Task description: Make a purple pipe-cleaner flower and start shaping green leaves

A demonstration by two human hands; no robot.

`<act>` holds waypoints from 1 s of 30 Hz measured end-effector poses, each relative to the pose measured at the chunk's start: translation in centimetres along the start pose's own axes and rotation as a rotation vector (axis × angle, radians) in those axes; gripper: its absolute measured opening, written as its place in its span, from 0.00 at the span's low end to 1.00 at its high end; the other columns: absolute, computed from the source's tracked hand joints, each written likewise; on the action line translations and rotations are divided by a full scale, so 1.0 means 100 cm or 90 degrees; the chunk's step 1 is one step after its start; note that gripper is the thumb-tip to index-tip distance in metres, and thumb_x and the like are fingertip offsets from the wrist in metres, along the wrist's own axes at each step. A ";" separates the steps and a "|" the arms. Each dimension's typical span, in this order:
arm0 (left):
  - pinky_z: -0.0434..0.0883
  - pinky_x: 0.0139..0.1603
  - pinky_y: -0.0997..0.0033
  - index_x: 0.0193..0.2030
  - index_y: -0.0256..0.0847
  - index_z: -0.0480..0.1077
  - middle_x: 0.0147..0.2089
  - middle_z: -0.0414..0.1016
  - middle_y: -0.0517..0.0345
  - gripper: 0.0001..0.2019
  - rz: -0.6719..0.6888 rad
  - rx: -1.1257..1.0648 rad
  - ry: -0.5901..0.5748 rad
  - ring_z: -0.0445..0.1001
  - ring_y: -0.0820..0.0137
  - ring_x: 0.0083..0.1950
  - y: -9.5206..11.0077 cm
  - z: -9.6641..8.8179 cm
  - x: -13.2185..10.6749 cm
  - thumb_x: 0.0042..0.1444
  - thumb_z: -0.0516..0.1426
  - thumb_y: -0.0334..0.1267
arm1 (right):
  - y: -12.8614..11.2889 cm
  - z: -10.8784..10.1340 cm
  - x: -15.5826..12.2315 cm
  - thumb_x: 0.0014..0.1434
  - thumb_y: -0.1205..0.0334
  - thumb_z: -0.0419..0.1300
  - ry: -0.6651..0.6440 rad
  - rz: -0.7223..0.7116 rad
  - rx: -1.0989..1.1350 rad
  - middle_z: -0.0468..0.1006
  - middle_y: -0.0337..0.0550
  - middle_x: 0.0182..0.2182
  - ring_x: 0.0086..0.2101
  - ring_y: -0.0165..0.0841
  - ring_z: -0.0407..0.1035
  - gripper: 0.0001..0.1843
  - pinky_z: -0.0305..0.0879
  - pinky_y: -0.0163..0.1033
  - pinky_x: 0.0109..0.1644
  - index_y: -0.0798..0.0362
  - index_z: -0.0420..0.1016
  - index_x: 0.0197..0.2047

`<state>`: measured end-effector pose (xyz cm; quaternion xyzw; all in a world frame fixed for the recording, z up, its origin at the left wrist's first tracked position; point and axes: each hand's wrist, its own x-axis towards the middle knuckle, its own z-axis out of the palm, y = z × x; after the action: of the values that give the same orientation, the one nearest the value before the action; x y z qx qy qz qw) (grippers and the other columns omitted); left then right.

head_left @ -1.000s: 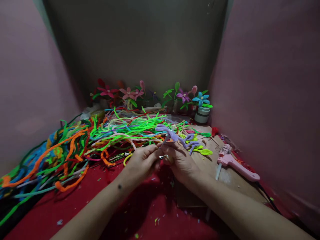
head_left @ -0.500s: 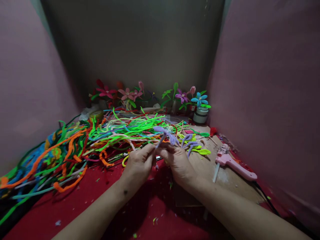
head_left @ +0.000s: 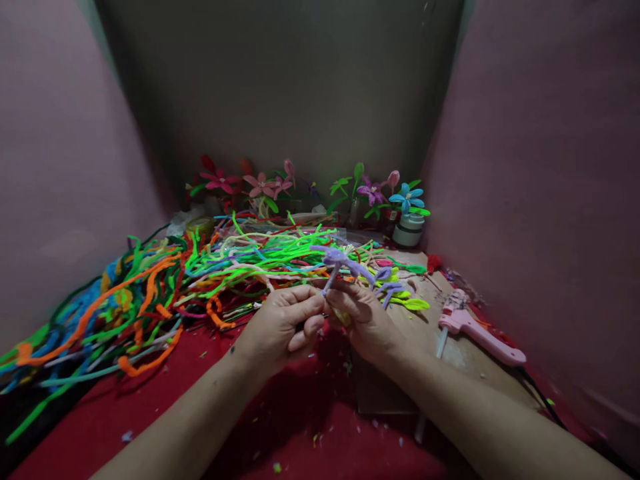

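Between my two hands a lavender pipe-cleaner flower point(head_left: 336, 257) stands upright, petals at the top and stem running down into my fingers. My left hand point(head_left: 289, 323) pinches the stem with thumb and forefinger, its other fingers curled. My right hand point(head_left: 367, 321) is closed around the stem's lower part, which its fingers partly hide. A little yellow shows under the right fingertips, too small to name. Just beyond my right hand, loose lavender petal pieces point(head_left: 391, 289) and yellow-green leaf shapes point(head_left: 413, 304) lie on a cardboard sheet point(head_left: 383, 393).
A heap of coloured pipe cleaners point(head_left: 160, 293) spreads over the red cloth point(head_left: 165, 413) to the left and back. At right, a pink glue gun point(head_left: 483, 333) rests on the cardboard, its cord trailing off. Finished flowers, one blue point(head_left: 407, 199) in a white jar point(head_left: 408, 231), line the back.
The lavender flower has turned in my fingers, so its petals face a different way. My left hand has rotated, showing more of its curled fingers. The whole view has shifted slightly.
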<state>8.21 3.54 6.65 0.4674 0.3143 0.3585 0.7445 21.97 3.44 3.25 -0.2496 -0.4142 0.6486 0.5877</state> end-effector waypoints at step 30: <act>0.56 0.18 0.79 0.27 0.40 0.68 0.17 0.63 0.65 0.09 0.250 0.473 0.203 0.60 0.78 0.16 -0.006 0.008 -0.001 0.55 0.52 0.39 | -0.003 0.014 -0.007 0.50 0.58 0.62 0.035 -0.052 -0.072 0.73 0.37 0.22 0.26 0.31 0.64 0.07 0.61 0.36 0.29 0.49 0.78 0.33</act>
<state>8.94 2.94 6.43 0.6928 0.4377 0.4232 0.3864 21.15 2.38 4.11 -0.2834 -0.4435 0.5925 0.6099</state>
